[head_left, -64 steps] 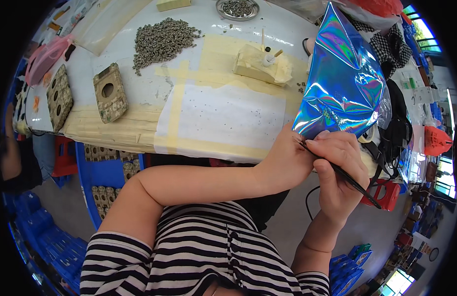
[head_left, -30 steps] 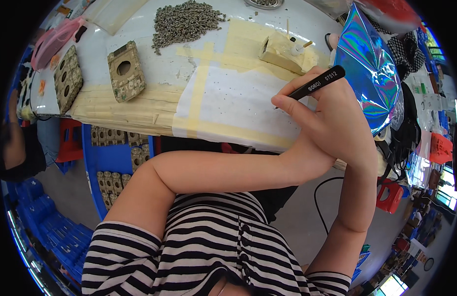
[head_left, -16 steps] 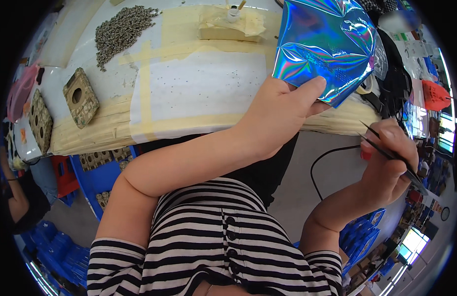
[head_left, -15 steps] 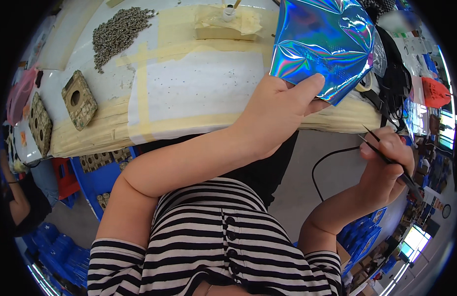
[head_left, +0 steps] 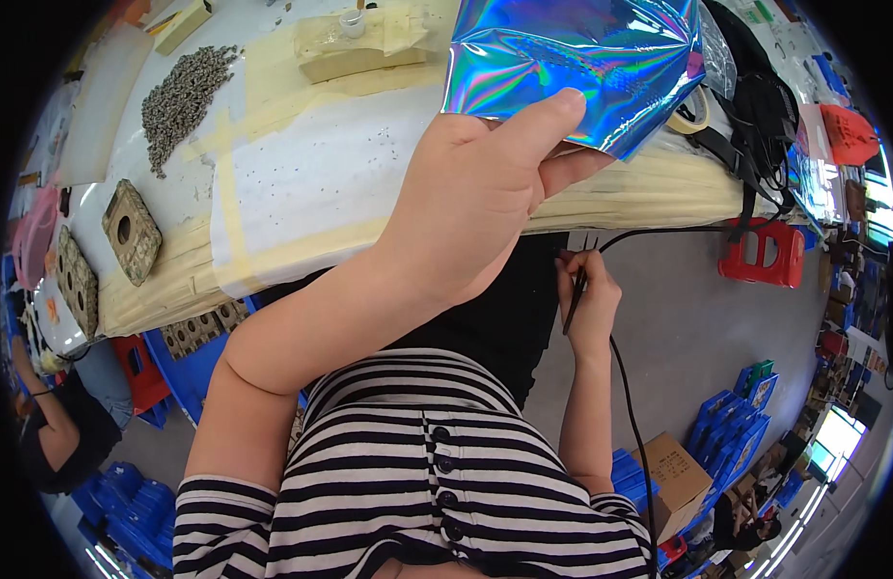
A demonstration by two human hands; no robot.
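Observation:
My left hand (head_left: 475, 198) pinches the lower edge of a shiny iridescent blue foil piece (head_left: 581, 68) between thumb and fingers, over the table's front edge. Whether it is a sheet or a pouch I cannot tell. Below that edge, by my dark trousers, my right hand (head_left: 593, 294) holds black tweezers (head_left: 574, 304), their thin tips upward and a little apart. Nothing shows between the tips. On the table, left of the foil, lies white paper (head_left: 311, 183) dotted with tiny specks. A pile of small metal parts (head_left: 186, 101) sits farther left.
Two camouflage plates with round holes, one (head_left: 133, 232) nearer the paper, lie at the left. A taped block (head_left: 364, 63) carries a small jar (head_left: 352, 21). Right are a tape roll (head_left: 692, 111), a black bag (head_left: 763, 106), a dangling cable (head_left: 631, 405) and a red stool (head_left: 765, 253).
My right hand has swung leftward with the tweezers, from far right to beside my trousers. The view has shifted, and the left hand with the foil appears farther left.

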